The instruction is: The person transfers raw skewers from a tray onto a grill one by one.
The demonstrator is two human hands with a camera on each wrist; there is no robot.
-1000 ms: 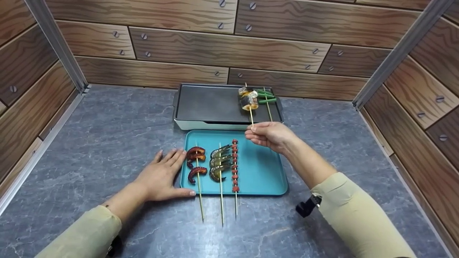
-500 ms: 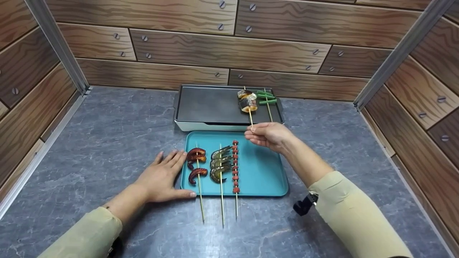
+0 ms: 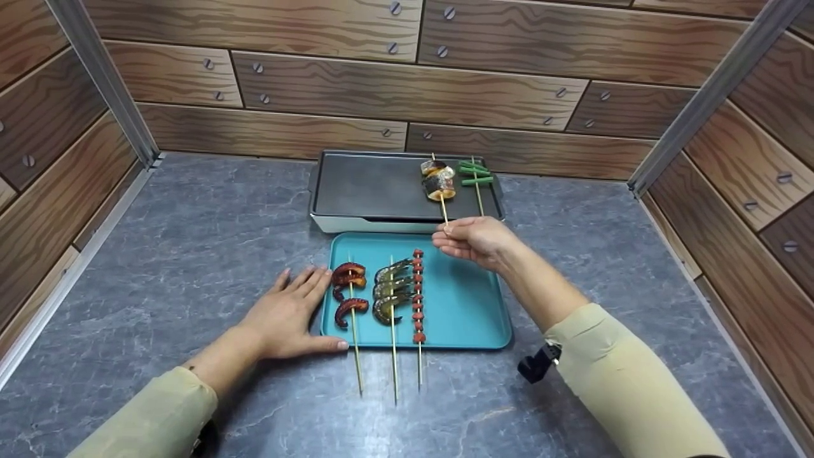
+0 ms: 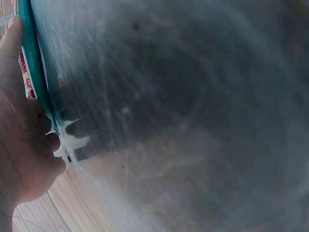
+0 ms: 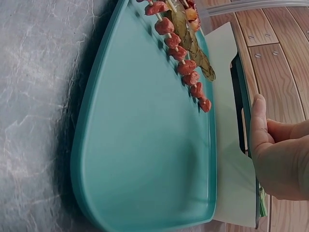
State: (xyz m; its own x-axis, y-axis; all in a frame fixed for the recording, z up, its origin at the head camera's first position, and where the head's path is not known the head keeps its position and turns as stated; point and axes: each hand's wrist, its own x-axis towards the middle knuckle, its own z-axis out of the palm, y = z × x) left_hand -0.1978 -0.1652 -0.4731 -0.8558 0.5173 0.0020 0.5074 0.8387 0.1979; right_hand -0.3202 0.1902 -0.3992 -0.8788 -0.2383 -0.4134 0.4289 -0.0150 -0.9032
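My right hand (image 3: 477,240) pinches the bare end of a fish skewer (image 3: 439,181) between thumb and fingers; its chunks overlap the right part of the griddle (image 3: 369,184) in the head view. Right of it, a skewer of green stalks (image 3: 475,173) lies on the griddle. My left hand (image 3: 289,315) is spread with straight fingers along the left edge of a teal tray (image 3: 461,305), fingertips and thumb at its rim. On the tray lie a tentacle skewer (image 3: 350,280), a shrimp skewer (image 3: 391,289) and a skewer of small red meat pieces (image 3: 418,296).
The griddle stands directly behind the tray on a grey marbled table (image 3: 229,210), its pale front side (image 5: 231,145) showing in the right wrist view. Skewer sticks jut over the tray's front edge. Wood-patterned panels (image 3: 407,83) enclose the back and sides.
The skewer of green stalks has shifted slightly to the right on the griddle. The fish skewer stays in my right hand, nearly still. My left hand keeps its place at the tray.
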